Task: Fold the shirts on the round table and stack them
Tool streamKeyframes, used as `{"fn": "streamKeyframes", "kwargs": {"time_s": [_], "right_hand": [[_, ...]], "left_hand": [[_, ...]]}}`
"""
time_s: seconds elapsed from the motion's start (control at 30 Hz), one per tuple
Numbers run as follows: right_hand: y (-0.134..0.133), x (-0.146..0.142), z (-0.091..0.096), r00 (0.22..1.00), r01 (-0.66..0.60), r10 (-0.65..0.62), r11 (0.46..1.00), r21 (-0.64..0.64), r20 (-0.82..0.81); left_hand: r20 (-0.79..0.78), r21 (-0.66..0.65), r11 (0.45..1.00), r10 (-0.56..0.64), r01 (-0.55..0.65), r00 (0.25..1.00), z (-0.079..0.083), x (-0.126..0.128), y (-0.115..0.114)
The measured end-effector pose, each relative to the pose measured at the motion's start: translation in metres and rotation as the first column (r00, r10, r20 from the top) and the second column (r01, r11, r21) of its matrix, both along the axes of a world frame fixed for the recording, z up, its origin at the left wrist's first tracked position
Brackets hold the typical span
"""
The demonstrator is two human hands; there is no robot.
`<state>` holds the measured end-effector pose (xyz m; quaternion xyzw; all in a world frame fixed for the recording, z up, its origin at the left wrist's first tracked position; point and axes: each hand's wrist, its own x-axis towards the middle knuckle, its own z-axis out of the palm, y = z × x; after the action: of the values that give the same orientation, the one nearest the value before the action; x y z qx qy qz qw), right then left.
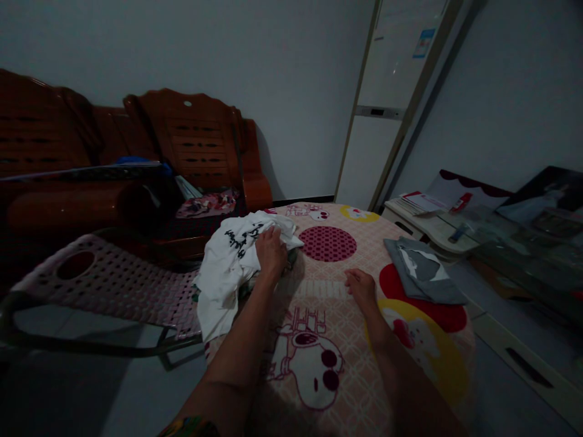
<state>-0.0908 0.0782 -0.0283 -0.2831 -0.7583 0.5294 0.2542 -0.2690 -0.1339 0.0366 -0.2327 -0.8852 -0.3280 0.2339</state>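
Observation:
A crumpled white T-shirt with black lettering lies at the left side of the round table, part of it draping over the edge. My left hand is closed on the shirt's right part, its fingertips partly hidden in the folds. Some darker green cloth shows beneath the shirt. Over the middle right of the table, my right hand has its fingers curled together, with nothing visible in them. To its right rests a folded grey garment with a white print, near the table's right edge.
A patterned cloth covers the table. At left stand a woven lounge chair and a wooden sofa with fabric on its seat. On the right is a low cabinet with papers and a glass top. A tall white air conditioner stands behind.

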Motion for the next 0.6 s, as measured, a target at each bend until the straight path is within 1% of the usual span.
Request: {"fn": "streamKeyframes", "kwargs": {"time_s": [0.13,0.2,0.27,0.37,0.43,0.6], "right_hand": [[0.001,0.002,-0.002,1.000,-0.003,0.002,0.999,-0.035,-0.025],[0.001,0.002,-0.002,0.999,-0.004,0.002,0.999,-0.042,-0.032],[0.001,0.002,-0.003,0.999,-0.001,-0.001,0.999,-0.053,-0.032],[0.001,0.003,-0.004,0.999,-0.001,-0.001,0.998,-0.057,-0.033],[0.001,0.003,-0.003,0.999,-0.005,0.003,0.999,-0.054,-0.035],[-0.001,0.004,0.000,0.999,-0.005,0.002,0.999,-0.051,-0.049]], "left_hand": [[0.046,0.125,0.988,0.084,-0.089,0.995,0.004,-0.016,-0.016],[0.070,0.148,0.979,0.133,-0.142,0.989,0.005,-0.026,-0.024],[0.092,0.149,0.971,0.173,-0.185,0.981,0.005,-0.035,-0.031],[0.098,0.145,0.967,0.199,-0.212,0.975,0.005,-0.044,-0.038],[0.093,0.141,0.964,0.214,-0.225,0.972,0.005,-0.046,-0.042],[0.138,0.092,0.945,0.300,-0.314,0.944,0.012,-0.048,-0.047]]}}
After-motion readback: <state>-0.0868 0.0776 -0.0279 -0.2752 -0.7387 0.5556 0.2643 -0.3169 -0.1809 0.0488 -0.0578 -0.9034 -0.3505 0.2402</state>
